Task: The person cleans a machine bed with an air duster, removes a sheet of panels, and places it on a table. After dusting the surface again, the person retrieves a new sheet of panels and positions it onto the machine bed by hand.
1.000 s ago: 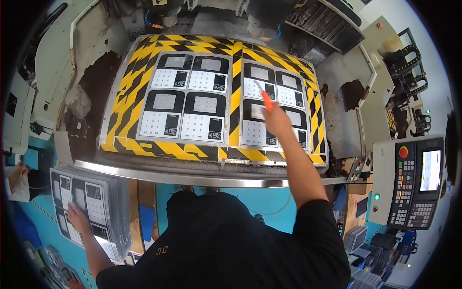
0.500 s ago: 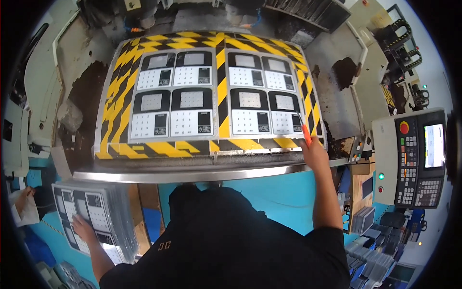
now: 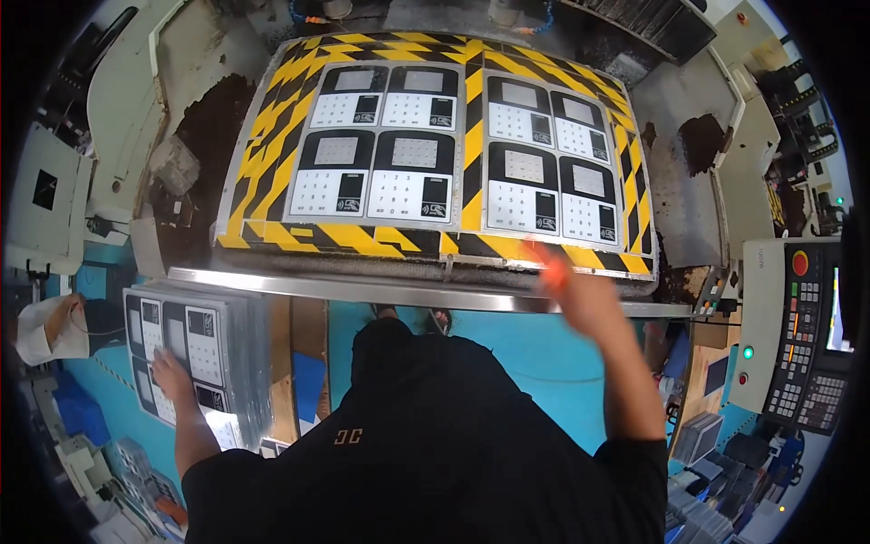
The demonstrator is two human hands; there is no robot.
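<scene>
Head view, looking down. Right hand, blurred by motion, hangs over the near right edge of the yellow-and-black hazard-striped fixture plate; an orange-tipped finger shows, yet whether this hand is spread, curled or holding anything cannot be told. Left hand lies flat, fingers spread and grasping nothing, on the top sheet of a stack of grey-and-black keypad panels, which rests low at the person's left side, well apart from the plate.

On the plate two large sheets lie side by side, parted by a central striped bar: the left four-keypad sheet and the right four-keypad sheet, each carrying four black-framed keypad faces with pale windows. Both appear seated flat within the striped border. A bright metal rail runs along the plate's near edge, just above the person's dark shirt.

Around the plate, a dirty white machine enclosure shows dark residue; at far right stands a grey control panel with a red button and rows of keys.

As a judgement: both positions on the plate are filled, so loading looks complete for this round, while the stack under the left hand suggests many sheets remain to be handled.
</scene>
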